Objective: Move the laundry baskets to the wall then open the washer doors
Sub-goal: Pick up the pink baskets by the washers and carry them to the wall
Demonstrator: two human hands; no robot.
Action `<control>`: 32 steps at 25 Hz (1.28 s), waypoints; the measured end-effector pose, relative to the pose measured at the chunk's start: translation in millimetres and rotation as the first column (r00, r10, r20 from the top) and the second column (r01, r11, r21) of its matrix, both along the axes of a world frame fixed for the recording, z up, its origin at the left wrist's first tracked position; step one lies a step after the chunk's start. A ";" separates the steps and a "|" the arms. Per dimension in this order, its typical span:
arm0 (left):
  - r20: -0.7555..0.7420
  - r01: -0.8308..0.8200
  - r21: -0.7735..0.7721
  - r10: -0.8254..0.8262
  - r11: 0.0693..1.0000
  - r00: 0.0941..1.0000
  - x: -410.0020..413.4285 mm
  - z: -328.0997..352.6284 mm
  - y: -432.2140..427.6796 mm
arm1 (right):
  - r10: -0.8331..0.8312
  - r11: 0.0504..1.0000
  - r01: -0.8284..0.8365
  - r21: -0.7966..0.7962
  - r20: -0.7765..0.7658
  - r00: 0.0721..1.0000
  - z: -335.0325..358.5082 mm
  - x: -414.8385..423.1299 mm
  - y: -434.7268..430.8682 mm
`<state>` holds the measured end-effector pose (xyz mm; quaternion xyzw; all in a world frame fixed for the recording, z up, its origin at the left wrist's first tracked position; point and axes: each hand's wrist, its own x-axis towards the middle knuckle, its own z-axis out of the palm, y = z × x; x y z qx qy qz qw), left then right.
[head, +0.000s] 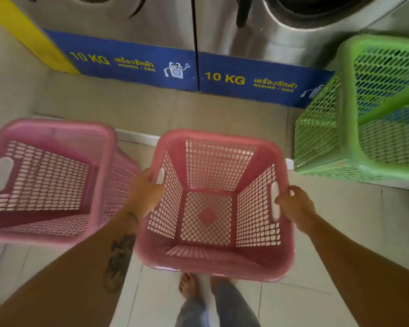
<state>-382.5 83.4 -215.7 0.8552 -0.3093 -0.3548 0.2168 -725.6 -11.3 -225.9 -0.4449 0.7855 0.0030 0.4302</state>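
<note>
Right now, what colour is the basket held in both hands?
Pink basket, seen best in the head view.

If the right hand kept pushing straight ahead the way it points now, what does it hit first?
Probably the right washer's blue base strip. The right hand grips the pink basket; the green basket sits just right, so depth is uncertain.

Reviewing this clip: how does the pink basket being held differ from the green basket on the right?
The held pink basket is gripped by the left hand and right hand at its side handles; the green basket is untouched. The pink one faces up, so its floor shows; the green one looks tipped toward its side by the washers. The pink mesh is coarser than the green. Both are empty perforated plastic.
</note>
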 end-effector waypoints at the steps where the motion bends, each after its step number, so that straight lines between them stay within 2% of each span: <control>1: -0.019 -0.028 -0.009 0.028 1.000 0.999 2.1 -7.5 5.6 | -0.017 1.000 0.017 0.007 0.019 1.000 -9.6 3.1 7.5; 3: -0.032 -0.030 0.022 0.031 0.999 0.999 8.9 -22.7 23.6 | -0.024 0.999 0.022 0.034 0.059 0.998 -29.3 9.2 27.3; 6: -0.052 0.139 0.144 -0.133 0.980 0.990 20.7 -42.0 49.6 | -0.022 0.999 0.018 0.046 0.085 0.996 -46.7 10.6 53.5; 8: -0.039 0.214 0.232 -0.211 0.949 0.977 27.1 -47.9 60.9 | 0.049 0.998 -0.054 0.046 0.103 0.994 -48.4 11.5 62.5; 11: 0.102 0.175 0.310 -0.215 0.935 0.971 25.3 -35.0 67.0 | 0.142 0.986 -0.150 0.076 0.102 0.985 -31.9 12.7 62.6; 13: 0.196 0.139 0.240 -0.188 0.961 0.963 15.1 -8.4 66.7 | 0.212 0.974 -0.218 0.065 0.086 0.973 -5.4 14.0 60.2; 16: 0.183 0.196 0.082 -0.208 0.977 0.961 -13.3 50.7 61.6 | 0.297 0.955 -0.296 -0.029 0.049 0.954 52.5 8.0 58.3; 19: 0.182 0.321 -0.014 -0.313 0.947 0.932 -46.6 127.0 47.2 | 0.311 0.945 -0.304 -0.120 0.047 0.949 122.3 -21.5 62.1; 21: 0.166 0.414 -0.050 -0.402 0.909 0.901 -73.3 172.1 31.7 | 0.303 0.942 -0.289 -0.173 0.063 0.951 163.7 -53.1 62.3; 25: 0.160 0.405 -0.214 -0.377 0.889 0.912 -141.1 229.6 -10.0 | 0.252 0.924 -0.245 -0.293 -0.016 0.968 231.7 -138.6 48.9; 30: 0.268 0.551 -0.227 -0.492 0.803 0.828 -242.6 265.6 -78.5 | 0.128 0.919 -0.137 -0.369 -0.047 0.991 281.2 -258.3 10.8; 32: 0.293 0.539 -0.225 -0.472 0.812 0.832 -293.4 270.8 -103.1 | 0.104 0.910 -0.114 -0.400 -0.047 0.993 292.8 -309.5 -8.9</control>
